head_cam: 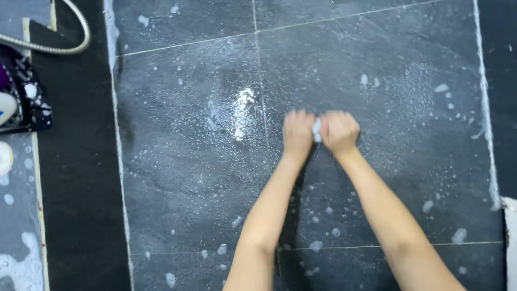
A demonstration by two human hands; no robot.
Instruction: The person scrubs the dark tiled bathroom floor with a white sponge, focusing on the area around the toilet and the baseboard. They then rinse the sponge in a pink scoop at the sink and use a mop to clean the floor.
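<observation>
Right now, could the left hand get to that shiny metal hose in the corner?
Probably not without moving. The left hand is pressed on the wet tile floor beside the right hand, both gripping a small white thing. The hose lies far off at the top left, though nothing blocks the way.

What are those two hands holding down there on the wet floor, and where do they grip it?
A small white thing, pinched between the left hand and right hand; only a sliver shows, so its kind is unclear.
</observation>
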